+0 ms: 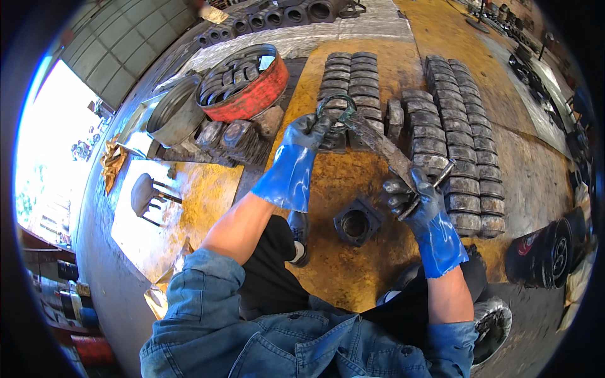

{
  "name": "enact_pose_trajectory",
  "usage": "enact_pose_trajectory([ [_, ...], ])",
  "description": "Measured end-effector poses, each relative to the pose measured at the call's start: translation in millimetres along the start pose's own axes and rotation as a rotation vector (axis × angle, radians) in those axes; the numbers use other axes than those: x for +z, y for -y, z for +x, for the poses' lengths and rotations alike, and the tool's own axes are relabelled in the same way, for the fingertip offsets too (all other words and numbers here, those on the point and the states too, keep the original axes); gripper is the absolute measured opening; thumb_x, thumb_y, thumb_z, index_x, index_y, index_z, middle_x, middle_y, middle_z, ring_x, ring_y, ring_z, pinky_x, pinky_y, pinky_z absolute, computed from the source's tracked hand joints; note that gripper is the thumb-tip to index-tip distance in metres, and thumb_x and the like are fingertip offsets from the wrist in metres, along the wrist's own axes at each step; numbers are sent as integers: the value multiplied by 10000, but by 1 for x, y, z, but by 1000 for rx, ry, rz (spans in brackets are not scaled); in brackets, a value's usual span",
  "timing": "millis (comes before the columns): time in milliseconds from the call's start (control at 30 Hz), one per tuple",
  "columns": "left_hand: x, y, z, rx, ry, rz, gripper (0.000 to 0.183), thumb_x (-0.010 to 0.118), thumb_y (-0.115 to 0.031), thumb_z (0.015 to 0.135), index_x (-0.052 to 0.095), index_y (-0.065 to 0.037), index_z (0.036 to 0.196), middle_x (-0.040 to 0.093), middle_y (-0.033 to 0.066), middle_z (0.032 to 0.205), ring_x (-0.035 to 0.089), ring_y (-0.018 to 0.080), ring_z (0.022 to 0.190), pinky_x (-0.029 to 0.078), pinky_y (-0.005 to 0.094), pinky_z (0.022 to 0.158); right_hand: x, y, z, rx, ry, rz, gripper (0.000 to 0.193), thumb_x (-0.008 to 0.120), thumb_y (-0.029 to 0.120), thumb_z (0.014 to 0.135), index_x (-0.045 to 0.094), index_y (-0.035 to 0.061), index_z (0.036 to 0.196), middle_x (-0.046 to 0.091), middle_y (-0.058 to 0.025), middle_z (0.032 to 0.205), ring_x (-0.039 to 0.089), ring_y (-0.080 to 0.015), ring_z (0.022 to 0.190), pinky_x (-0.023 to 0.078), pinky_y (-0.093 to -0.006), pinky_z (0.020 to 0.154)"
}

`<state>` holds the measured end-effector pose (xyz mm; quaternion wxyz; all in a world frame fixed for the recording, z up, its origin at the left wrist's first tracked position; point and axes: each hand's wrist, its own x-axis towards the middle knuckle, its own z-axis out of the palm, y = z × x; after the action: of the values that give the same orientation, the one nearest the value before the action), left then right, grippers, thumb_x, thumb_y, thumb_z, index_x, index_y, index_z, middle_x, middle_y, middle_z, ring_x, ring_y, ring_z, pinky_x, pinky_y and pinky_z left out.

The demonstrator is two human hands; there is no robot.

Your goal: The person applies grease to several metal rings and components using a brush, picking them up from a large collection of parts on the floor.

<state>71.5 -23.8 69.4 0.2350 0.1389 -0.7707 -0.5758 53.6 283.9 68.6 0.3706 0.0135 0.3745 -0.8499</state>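
Observation:
Both my hands wear blue rubber gloves with dark, dirty fingers. My left hand [305, 131] is closed on the near-left side of a thin, dark greenish metal ring [343, 101], held up over the floor. My right hand [413, 194] is closed around the lower end of a long, flat, worn metal bar [381, 143]. The bar's far end meets the ring's right side; whether it presses on it I cannot tell. A shiny metal rod [445, 171] also sticks out of my right hand. Between my knees, a dark square block with a round bore [356, 223] lies on the floor.
Rows of stacked grimy metal parts [463, 145] stand ahead to the right, with a shorter double row [350, 72] further left. At the left are a red drum [252, 94] full of rings, a grey drum [173, 113] and a stool [150, 196]. A black bucket [539, 255] lies right.

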Motion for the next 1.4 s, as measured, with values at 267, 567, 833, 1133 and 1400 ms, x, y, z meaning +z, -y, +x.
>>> enact_pose_trajectory([
  [267, 5, -11, -19, 119, 47, 259, 214, 677, -231, 898, 698, -23, 945, 699, 56, 732, 624, 117, 651, 506, 300, 610, 2, -7, 1, -26, -5, -17, 471, 646, 307, 912, 553, -35, 1222, 689, -202, 903, 649, -230, 646, 535, -309, 558],
  [567, 29, 15, -34, 133, 302, 306, 164, 641, -118, 920, 673, 8, 1022, 651, 12, 848, 558, 81, 735, 471, 246, 632, 11, -14, 5, -156, -92, -157, 374, 598, 132, 938, 542, -27, 1271, 706, -222, 954, 668, -181, 626, 541, -272, 488],
  [833, -4, -11, -12, -34, 372, 416, 157, 657, -117, 876, 672, -8, 988, 639, 23, 814, 558, 78, 731, 472, 250, 643, -7, -11, 19, -289, -39, -345, 465, 634, 295, 946, 545, 47, 1329, 726, -129, 988, 677, -159, 666, 507, -259, 500],
  [1133, 42, -144, 33, 507, 398, 1254, 321, 672, -399, 816, 731, -153, 1014, 733, 77, 964, 691, 275, 907, 545, 380, 813, -7, -16, 25, -262, 89, -313, 388, 589, 184, 933, 552, 18, 1281, 706, -117, 984, 693, -187, 782, 523, -279, 591],
  [1400, 83, -142, 54, 433, 710, 1458, 264, 615, -242, 819, 690, -52, 985, 658, 181, 883, 642, 328, 774, 500, 408, 677, -12, -30, 28, -358, 173, -241, 252, 532, -44, 905, 599, -26, 1147, 642, -75, 904, 643, -159, 841, 483, -251, 648],
])
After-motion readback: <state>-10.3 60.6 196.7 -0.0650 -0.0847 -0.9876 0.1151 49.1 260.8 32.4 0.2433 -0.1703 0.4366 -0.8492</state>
